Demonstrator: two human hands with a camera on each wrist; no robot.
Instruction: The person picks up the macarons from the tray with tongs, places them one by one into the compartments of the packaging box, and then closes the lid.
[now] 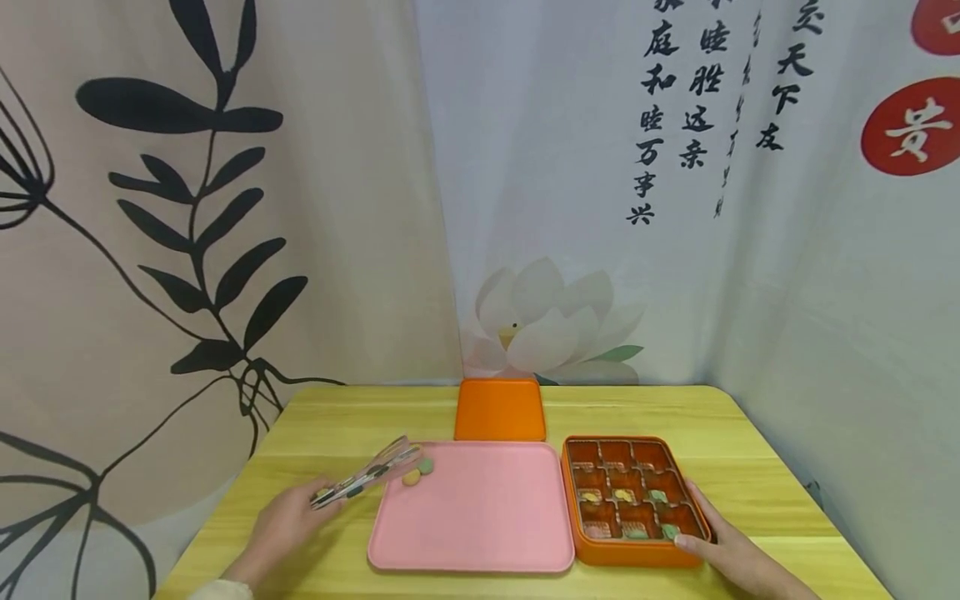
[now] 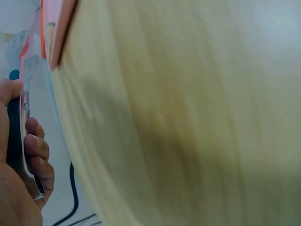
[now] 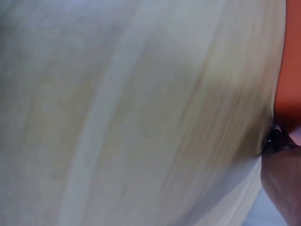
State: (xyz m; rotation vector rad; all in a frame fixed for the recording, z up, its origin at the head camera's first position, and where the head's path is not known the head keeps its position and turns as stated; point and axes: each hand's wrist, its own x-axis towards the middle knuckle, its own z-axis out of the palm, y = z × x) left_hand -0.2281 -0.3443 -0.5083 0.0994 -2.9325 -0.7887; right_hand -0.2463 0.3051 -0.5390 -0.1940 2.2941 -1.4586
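My left hand (image 1: 288, 521) grips a pair of tongs (image 1: 367, 477) with a metal body and clear tips. The tips hover over the upper left corner of a pink tray (image 1: 487, 517), close to a green round piece (image 1: 426, 465) and a yellow one (image 1: 411, 477) on it. In the left wrist view, fingers curl round the dark handle of the tongs (image 2: 15, 122). My right hand (image 1: 720, 542) holds the right side of an orange box (image 1: 637, 554), thumb on its near rim. Small yellow, green and pinkish pieces lie in the nearer compartments of its brown divided insert; the far row holds none.
An orange lid-like panel (image 1: 500, 410) lies behind the pink tray. The box stands right beside the tray's right edge. A printed curtain (image 1: 360, 208) hangs behind the wooden table (image 1: 360, 408). Dark cables (image 2: 74, 193) show below the table edge in the left wrist view.
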